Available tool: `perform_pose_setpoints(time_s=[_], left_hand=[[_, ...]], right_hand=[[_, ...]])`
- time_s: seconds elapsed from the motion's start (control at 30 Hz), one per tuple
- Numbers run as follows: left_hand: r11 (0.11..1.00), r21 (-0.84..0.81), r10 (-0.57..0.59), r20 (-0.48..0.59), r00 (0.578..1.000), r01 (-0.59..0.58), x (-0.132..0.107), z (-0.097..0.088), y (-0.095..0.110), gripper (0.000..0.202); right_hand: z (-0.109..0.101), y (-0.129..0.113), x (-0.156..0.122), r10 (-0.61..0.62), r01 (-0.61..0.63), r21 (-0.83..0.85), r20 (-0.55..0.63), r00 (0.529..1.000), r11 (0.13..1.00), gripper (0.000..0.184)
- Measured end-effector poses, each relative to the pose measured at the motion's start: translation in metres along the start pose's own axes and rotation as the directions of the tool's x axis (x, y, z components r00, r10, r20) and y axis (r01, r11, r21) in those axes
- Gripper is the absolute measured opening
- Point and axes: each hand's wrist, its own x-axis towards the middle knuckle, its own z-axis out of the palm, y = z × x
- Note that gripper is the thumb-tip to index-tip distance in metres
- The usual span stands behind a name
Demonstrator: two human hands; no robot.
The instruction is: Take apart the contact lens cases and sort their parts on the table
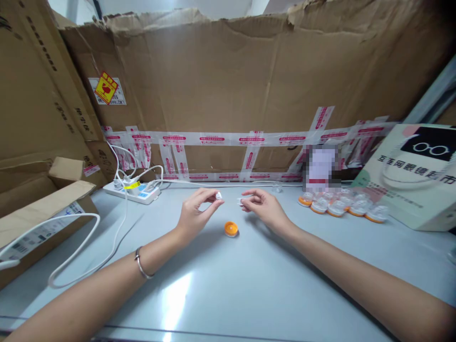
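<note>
My left hand [195, 212] pinches a small white piece [218, 195] between thumb and fingertips, held above the table. Across a short gap, my right hand [265, 207] grips another small whitish, translucent piece [240, 201]; its exact kind is too small to make out. Between and just below the hands, a small round orange cup [231, 229] with a pale base sits on the table, its hollow side up. Neither hand touches it. A small clear piece [277, 188] lies near the back of the table.
Several clear-domed, orange-based pieces [337, 207] stand together at the right, beside a printed paper bag [402, 190]. A power strip [133, 190] with white cables [123, 223] lies at the left, near an open cardboard box [46, 213]. Large taped cardboard [221, 85] walls the back.
</note>
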Motion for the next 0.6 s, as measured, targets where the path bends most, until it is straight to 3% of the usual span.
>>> perform_pose_setpoints(time_s=[0.1, 0.3, 0.6], left_hand=[[0.986, -0.052, -0.156, 0.022, 0.988, 0.157, 0.000, 0.001, -0.013, 0.019], [0.904, -0.149, -0.399, 0.046, 0.916, 0.401, -0.003, 0.009, -0.028, 0.026], [0.836, -0.199, -0.507, 0.078, 0.858, 0.512, -0.006, 0.012, -0.032, 0.028]], right_hand=[[-0.005, 0.019, 0.018, 0.032, -0.034, -0.127, -0.022, 0.999, 0.991, 0.026], [-0.008, 0.033, 0.031, -0.046, 0.022, -0.371, -0.057, 0.997, 0.928, 0.020], [-0.036, 0.044, 0.042, -0.074, 0.013, -0.523, -0.095, 0.993, 0.852, 0.020]])
